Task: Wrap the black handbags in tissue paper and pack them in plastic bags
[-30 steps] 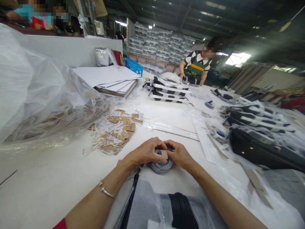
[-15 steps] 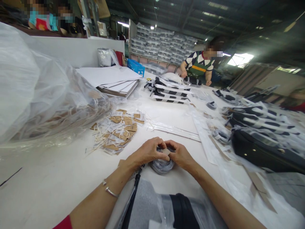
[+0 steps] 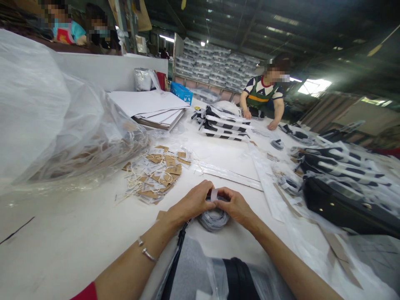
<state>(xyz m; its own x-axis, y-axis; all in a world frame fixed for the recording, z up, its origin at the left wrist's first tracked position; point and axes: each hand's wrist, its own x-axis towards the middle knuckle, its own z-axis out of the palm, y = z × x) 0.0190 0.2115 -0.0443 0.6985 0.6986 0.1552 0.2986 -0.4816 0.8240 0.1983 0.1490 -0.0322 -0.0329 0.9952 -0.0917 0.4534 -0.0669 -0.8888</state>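
Observation:
A grey coil (image 3: 214, 221), looking like a strap wound up in clear plastic, lies on the white table in front of me. My left hand (image 3: 200, 198) grips its far left side, thumb and fingers closed. From the other side my right hand (image 3: 229, 202) is closed on the far right part, the fingertips nearly meeting. Between them a short pale strip (image 3: 214, 194) lies across the coil's far edge. Nearer to me is a plastic-wrapped black and grey bag (image 3: 239, 275), with a black cord (image 3: 181, 235) along its left side. Some fingertips are hidden.
Left of my hands is a heap of brown tags with strings (image 3: 162, 175). Beyond it are a large clear plastic bag (image 3: 40, 116) and white sheets (image 3: 146, 102). Wrapped black bags (image 3: 346, 204) crowd the right. Across the table another person (image 3: 262, 93) handles a dark item.
The strip, earlier tan and slanting up between my fingers, now looks pale and lies over the coil's far edge. My hands stay around the coil. The person across has reached lower toward the table.

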